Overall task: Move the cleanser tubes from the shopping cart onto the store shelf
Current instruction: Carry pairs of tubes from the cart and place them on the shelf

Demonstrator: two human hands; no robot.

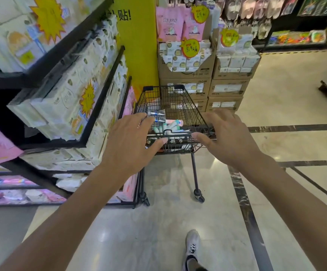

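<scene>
A black wire shopping cart (180,98) stands ahead of me in the aisle. Several cleanser tubes (168,125), white with teal caps, lie at the near end of its basket, with a silver tube (156,114) on top. My left hand (128,142) hovers over the cart's handle bar (175,140) at its left end, fingers spread and holding nothing. Over the handle's right end my right hand (227,135) is spread the same way, its thumb pointing inward. The tubes under my left fingers are partly hidden.
A black store shelf (100,98) full of tissue packs runs along the left, close to the cart. Stacked cardboard boxes (225,89) and a yellow pillar (137,45) stand behind the cart. Tiled floor extends to the right; my foot (193,243) is below.
</scene>
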